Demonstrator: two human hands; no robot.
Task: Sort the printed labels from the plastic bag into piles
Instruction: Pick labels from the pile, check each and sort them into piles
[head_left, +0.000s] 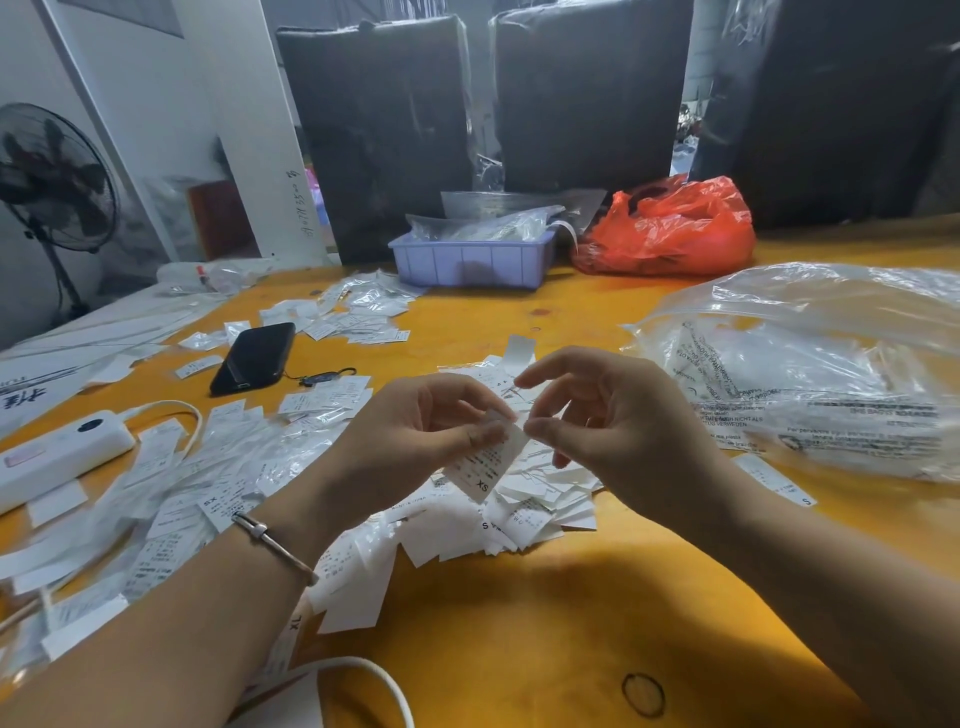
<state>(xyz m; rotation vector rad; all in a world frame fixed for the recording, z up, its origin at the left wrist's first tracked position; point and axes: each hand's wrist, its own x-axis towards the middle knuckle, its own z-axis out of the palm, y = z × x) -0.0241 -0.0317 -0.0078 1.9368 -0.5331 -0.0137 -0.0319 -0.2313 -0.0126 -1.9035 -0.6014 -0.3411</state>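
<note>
While sorted piles (332, 400) already dotted the counter (571, 623), the left hand (415, 431) and right hand (597, 415) pinched one XS label (485, 462); the plastic bag (810, 364) looked far from empty.

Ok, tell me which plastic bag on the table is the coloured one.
The red plastic bag at the back, right of the purple tray. The large bag near the right hand is clear with printed text.

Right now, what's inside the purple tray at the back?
The purple tray holds clear plastic bags that seem stuffed with white labels and rise above its rim. Whatever lies beneath them, down at the tray's bottom, is hidden by its wall.
</note>
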